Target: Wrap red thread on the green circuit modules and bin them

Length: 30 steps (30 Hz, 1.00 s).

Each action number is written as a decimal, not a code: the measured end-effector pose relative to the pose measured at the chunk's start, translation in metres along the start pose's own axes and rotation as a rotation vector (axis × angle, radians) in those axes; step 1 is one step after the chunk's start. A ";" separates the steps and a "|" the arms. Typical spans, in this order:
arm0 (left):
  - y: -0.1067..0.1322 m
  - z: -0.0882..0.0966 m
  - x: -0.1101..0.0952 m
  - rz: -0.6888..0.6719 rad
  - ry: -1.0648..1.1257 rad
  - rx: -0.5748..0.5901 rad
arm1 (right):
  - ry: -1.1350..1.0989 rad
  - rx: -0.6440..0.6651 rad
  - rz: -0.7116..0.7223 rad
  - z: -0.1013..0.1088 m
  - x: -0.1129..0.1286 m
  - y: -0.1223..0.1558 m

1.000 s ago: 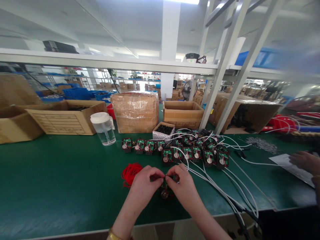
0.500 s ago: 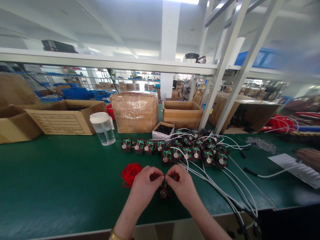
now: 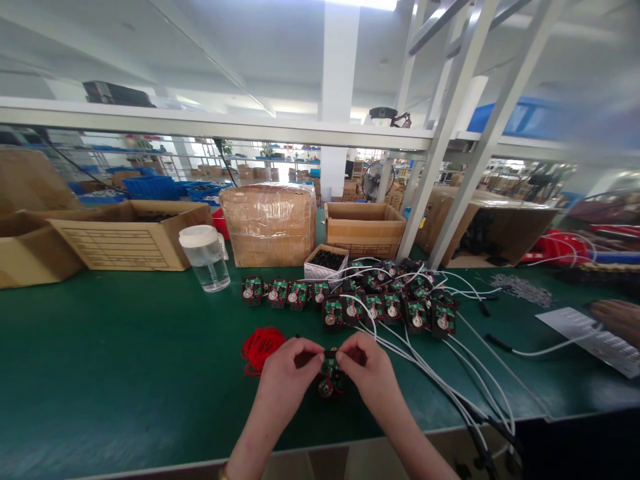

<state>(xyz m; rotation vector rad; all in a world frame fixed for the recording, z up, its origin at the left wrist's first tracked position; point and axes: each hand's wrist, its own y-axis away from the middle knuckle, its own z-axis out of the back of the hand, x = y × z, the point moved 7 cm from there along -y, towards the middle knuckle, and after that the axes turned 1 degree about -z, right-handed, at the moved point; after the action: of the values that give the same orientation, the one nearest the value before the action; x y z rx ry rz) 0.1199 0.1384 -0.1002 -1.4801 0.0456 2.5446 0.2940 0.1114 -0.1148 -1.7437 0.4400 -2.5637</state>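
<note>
My left hand (image 3: 287,373) and my right hand (image 3: 366,370) meet over the green table (image 3: 115,353) near its front edge. Both pinch a small black module with a green circuit board (image 3: 329,377), the fingertips closed at its top edge. A bundle of red wire (image 3: 259,345) lies just left of my left hand. Beyond my hands, a row of several similar modules (image 3: 350,303) stands on the table, with white cables (image 3: 450,380) running from them off the front right edge.
A clear plastic jug (image 3: 205,257) stands at the left, before open cardboard boxes (image 3: 130,233). A wrapped carton (image 3: 270,223), a small box of black parts (image 3: 326,261) and another box (image 3: 365,229) sit behind. Another person's hand (image 3: 617,320) rests on a paper sheet (image 3: 585,337) at the right.
My hands stay pinched on the module and have shifted only slightly. The other person's hand at the right drew back, and a white cable end now lies by the paper.
</note>
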 end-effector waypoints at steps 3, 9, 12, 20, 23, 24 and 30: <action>0.002 0.000 0.002 0.006 0.037 -0.018 | -0.048 0.007 -0.034 -0.003 -0.008 0.003; 0.008 -0.001 0.004 0.014 0.084 -0.052 | -0.138 0.011 -0.058 -0.007 -0.014 0.010; 0.011 -0.001 0.006 0.021 0.116 -0.075 | -0.181 0.013 -0.065 -0.007 -0.015 0.011; 0.019 -0.004 0.015 -0.011 0.182 -0.126 | -0.303 0.014 -0.093 -0.009 -0.023 0.017; 0.022 -0.005 0.017 -0.030 0.190 -0.140 | -0.315 0.006 -0.097 -0.009 -0.026 0.020; 0.023 -0.006 0.017 -0.037 0.194 -0.146 | -0.320 0.000 -0.096 -0.009 -0.027 0.021; 0.025 -0.007 0.020 -0.038 0.248 -0.146 | -0.339 -0.020 -0.085 -0.010 -0.032 0.025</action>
<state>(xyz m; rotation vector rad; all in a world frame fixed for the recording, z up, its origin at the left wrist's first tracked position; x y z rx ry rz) 0.1116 0.1157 -0.1223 -1.8255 -0.1335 2.3649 0.2934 0.0950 -0.1531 -2.1907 0.3870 -2.2504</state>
